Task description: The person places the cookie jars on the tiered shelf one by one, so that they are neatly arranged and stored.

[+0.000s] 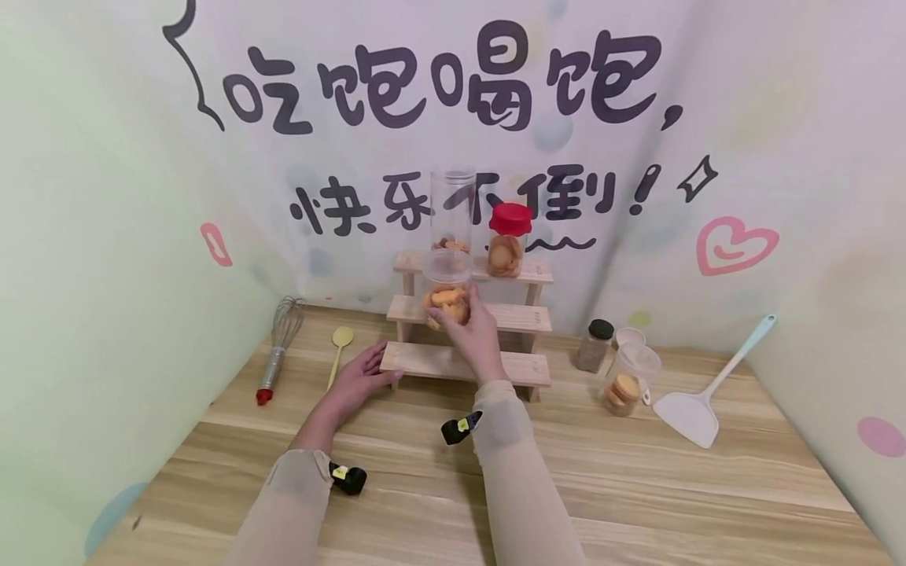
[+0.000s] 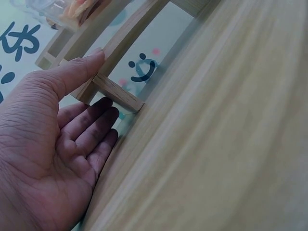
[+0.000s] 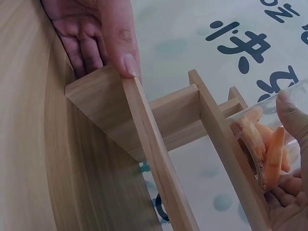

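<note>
A three-step wooden stand (image 1: 432,360) sits against the back wall. My left hand (image 1: 359,382) grips the left end of its lowest step; in the left wrist view the thumb (image 2: 79,72) lies on the step's edge and the fingers are behind the leg. With thumb and fingers my right hand (image 1: 477,332) holds a clear jar (image 1: 447,303) of orange-brown cookies at the middle step. In the right wrist view the jar's base (image 3: 262,163) is beside that step's edge; whether it touches is unclear. A tall clear jar (image 1: 451,212) and a red-lidded cookie jar (image 1: 504,251) stand on the top step.
Left of the stand lie a whisk (image 1: 281,346) and a yellow spoon (image 1: 340,346). To its right are a black-lidded jar (image 1: 594,350), a clear container (image 1: 626,385) with cookies, a small white scoop (image 1: 631,337) and a white spatula (image 1: 697,413). Walls bound the tabletop left, right and behind.
</note>
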The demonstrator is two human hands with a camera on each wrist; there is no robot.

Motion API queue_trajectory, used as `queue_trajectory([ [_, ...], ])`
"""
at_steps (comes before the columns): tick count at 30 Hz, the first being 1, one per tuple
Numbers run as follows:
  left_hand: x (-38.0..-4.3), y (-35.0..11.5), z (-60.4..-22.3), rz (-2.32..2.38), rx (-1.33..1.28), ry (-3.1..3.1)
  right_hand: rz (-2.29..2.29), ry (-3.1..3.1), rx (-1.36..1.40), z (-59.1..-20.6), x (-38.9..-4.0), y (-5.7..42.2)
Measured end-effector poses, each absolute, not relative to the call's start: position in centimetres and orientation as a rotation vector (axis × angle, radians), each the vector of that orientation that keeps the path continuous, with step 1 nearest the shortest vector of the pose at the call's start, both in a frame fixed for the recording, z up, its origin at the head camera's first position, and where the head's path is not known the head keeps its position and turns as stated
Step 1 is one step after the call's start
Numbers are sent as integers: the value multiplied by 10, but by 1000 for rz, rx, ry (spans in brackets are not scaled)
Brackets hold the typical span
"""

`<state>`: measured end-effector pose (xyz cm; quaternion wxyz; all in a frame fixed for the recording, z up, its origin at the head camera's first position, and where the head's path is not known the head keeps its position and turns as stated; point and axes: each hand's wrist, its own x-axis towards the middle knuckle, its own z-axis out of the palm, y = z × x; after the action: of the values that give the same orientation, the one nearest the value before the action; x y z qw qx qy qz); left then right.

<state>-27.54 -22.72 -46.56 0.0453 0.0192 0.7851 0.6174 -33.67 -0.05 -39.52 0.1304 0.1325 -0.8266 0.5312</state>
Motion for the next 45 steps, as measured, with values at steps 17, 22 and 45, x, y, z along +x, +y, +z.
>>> queue_trajectory([
  [17,-275,-227,-467,1897,69,2401,1550,-2372,375,-395,-333,-3],
  [22,-275,-227,-468,1902,61,2393,1533,-2376,381,-395,-333,-3],
  [45,-275,-228,-467,1919,70,2377,1590,-2347,417,-387,-330,1],
])
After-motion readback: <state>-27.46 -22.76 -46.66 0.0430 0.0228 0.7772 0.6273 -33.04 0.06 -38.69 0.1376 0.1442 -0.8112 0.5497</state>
